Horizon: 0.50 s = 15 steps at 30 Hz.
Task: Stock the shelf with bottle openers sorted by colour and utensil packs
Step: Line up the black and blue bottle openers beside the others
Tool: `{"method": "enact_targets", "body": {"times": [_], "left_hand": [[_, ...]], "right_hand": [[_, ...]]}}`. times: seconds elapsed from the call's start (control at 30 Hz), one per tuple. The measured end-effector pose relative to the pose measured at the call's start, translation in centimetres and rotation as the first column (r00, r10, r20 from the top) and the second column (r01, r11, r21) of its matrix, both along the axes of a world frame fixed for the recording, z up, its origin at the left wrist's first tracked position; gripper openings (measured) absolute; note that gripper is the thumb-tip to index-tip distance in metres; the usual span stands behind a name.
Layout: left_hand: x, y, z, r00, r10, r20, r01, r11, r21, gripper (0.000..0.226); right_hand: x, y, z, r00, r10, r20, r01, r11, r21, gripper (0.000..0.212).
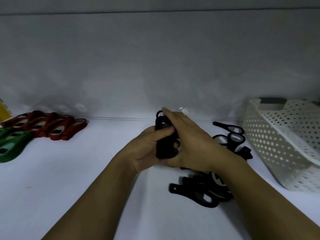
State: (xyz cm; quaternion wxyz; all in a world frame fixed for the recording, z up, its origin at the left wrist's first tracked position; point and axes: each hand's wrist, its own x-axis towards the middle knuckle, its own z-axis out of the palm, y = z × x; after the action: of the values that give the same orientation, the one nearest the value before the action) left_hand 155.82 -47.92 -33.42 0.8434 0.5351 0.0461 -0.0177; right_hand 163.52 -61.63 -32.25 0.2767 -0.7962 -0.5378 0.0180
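Forearms, two, mine, reaching in from the near edge to meet at mid-shelf.

1. Shelf (pixel 69 187): white and deep, and carries every item below.
2. Basket (pixel 280 144): white and perforated, tipped on its side at the far right. As far as its open side shows it looks emptied, though part of it runs out of view.
3. Loose black openers (pixel 204 193): an unsorted heap under and beside my right wrist, with a few more spread toward the basket. Left to gather.
4. Red openers (pixel 52 127): an overlapping row at the back left. Judged done.
5. Green openers (pixel 12 146): a second row, just in front of the red and partly cut off by the left edge. Judged done.
6. Black stack (pixel 163 135): several openers held upright at centre. My left hand (pixel 147 148) is wrapped round it with the thumb across the front. My right hand (pixel 190 141) lies over it, fingers (pixel 166 113) on the top end and thumb at the base, squaring it up. Not yet laid down.
7. Yellow item (pixel 3 110): a sliver at the left edge, kind not legible.

Utensil packs: none identified. Progress: two colours placed, the third underway.
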Motion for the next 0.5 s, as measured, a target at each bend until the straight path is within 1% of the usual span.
{"method": "enact_targets", "body": {"times": [0.03, 0.07, 0.1, 0.13, 0.2, 0.27, 0.33, 0.4, 0.5], "left_hand": [[0.1, -0.1, 0.0, 1.000, 0.006, -0.008, -0.006, 1.000, -0.001, 0.034], [0.2, -0.4, -0.1, 1.000, 0.002, -0.012, -0.002, 1.000, -0.006, 0.042], [0.3, -0.6, -0.1, 1.000, -0.002, -0.020, 0.001, 1.000, -0.023, 0.052], [0.5, -0.8, -0.1, 0.999, -0.007, -0.039, 0.005, 0.998, -0.056, 0.060], [0.6, -1.1, -0.1, 0.996, -0.031, -0.080, 0.020, 0.990, -0.140, 0.068], [0.7, -1.3, 0.0, 0.994, -0.052, -0.100, 0.028, 0.973, -0.227, 0.065], [0.8, -1.5, -0.2, 0.993, -0.054, -0.103, 0.023, 0.959, -0.282, 0.053], [1.0, -1.8, -0.3, 0.993, -0.037, -0.112, 0.004, 0.961, -0.277, 0.041], [1.1, -2.4, -0.5, 0.992, -0.021, -0.127, -0.010, 0.972, -0.236, 0.034]], "right_hand": [[0.3, -0.4, 0.4, 0.999, -0.032, -0.033, 0.030, 0.998, -0.063, 0.136], [0.9, -0.9, 0.9, 0.996, -0.087, -0.029, 0.082, 0.989, -0.123, 0.141], [1.7, -1.7, 1.3, 0.988, -0.152, 0.011, 0.152, 0.972, -0.180, 0.140], [2.7, -2.5, 1.5, 0.973, -0.220, 0.073, 0.231, 0.944, -0.237, 0.133], [4.5, -4.0, 1.7, 0.925, -0.329, 0.191, 0.376, 0.870, -0.320, 0.101], [5.8, -4.8, 1.5, 0.894, -0.387, 0.226, 0.447, 0.804, -0.392, 0.068], [6.4, -5.1, 0.9, 0.890, -0.410, 0.200, 0.455, 0.761, -0.463, 0.048], [6.9, -5.0, 0.1, 0.893, -0.408, 0.191, 0.447, 0.752, -0.485, 0.039], [7.3, -4.7, -0.6, 0.890, -0.401, 0.218, 0.456, 0.768, -0.449, 0.040]]}}
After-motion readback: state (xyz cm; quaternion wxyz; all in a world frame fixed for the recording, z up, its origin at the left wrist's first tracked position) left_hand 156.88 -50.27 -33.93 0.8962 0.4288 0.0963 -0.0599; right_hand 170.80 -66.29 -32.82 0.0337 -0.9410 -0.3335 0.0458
